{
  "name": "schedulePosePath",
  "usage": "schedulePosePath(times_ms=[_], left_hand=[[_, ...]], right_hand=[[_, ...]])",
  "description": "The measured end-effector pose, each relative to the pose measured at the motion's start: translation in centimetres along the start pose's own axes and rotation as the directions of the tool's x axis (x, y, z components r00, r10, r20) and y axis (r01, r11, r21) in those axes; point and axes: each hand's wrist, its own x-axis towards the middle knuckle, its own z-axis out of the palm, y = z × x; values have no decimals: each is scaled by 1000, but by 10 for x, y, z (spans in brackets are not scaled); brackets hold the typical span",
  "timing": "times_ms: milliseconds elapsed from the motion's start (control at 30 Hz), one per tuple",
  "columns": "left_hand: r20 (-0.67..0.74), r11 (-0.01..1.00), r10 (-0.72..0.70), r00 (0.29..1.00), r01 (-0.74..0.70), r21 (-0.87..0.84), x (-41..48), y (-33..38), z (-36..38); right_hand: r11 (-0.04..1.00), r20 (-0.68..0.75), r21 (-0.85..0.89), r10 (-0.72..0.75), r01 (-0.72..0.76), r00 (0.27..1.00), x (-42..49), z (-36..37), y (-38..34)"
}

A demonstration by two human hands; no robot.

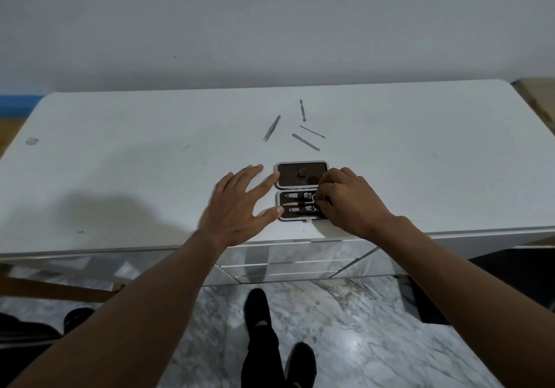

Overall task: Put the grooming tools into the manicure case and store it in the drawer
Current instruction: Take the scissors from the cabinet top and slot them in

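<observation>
Well, case [301, 177] lay open by front edge of table [150, 162]. Left hand [240, 204] spread flat, touched its left side. Right hand [348, 204] curled over right end; couldn't tell if it pinched anything. Four tools [305, 142] lay loose toward back edge. Risk: hard push skidding case off front.

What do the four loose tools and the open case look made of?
The four slim grey loose tools look like bare metal: dull silver sheen, probably steel. The open rectangular manicure case has a pale silvery rim, metal or plastic, and a dark brown matte lining, perhaps leatherette or fabric.
</observation>
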Motion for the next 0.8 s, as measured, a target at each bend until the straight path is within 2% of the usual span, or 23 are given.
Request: schedulePosePath(times_ms=[500,800], left_hand=[[-3,1000,-7,1000,7,-24,-1,0,-3],[-5,1000,-14,1000,14,-17,0,0,-4]], right_hand=[[999,35,35,3,-4,999,8,-11,-2],[994,26,60,86,-87,996,75,-24,-12]])
